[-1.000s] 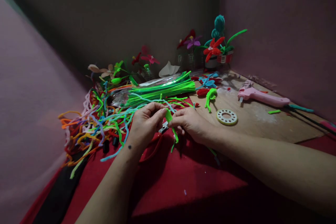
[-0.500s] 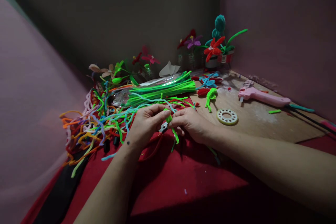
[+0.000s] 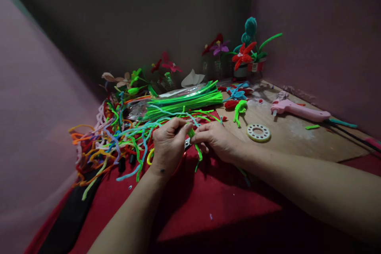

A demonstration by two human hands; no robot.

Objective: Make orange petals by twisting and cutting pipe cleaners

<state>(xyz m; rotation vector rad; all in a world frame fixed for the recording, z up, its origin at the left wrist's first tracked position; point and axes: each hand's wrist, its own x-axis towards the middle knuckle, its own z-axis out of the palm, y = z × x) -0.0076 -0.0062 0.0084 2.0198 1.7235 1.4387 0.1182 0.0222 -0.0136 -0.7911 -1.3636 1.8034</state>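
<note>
Both hands meet over the red cloth (image 3: pixel 214 202) at the table's front. My left hand (image 3: pixel 169 145) and my right hand (image 3: pixel 217 139) each pinch the same short bright green pipe cleaner piece (image 3: pixel 195 143), whose ends hang down between them. A small metal tool (image 3: pixel 187 143), partly hidden, lies just under the fingers. A tangle of loose coloured pipe cleaners (image 3: pixel 113 143) spreads left of my left hand.
A bundle of straight green pipe cleaners (image 3: pixel 190 101) lies behind the hands. On the wooden board (image 3: pixel 297 135) sit a white ring (image 3: pixel 258 132), a pink glue gun (image 3: pixel 297 109) and a bent green piece (image 3: pixel 239 109). Finished pipe-cleaner flowers (image 3: pixel 244 55) stand in the corner.
My left hand has turned and closed tighter over the green piece, shifting slightly right. My right hand has hardly moved.
</note>
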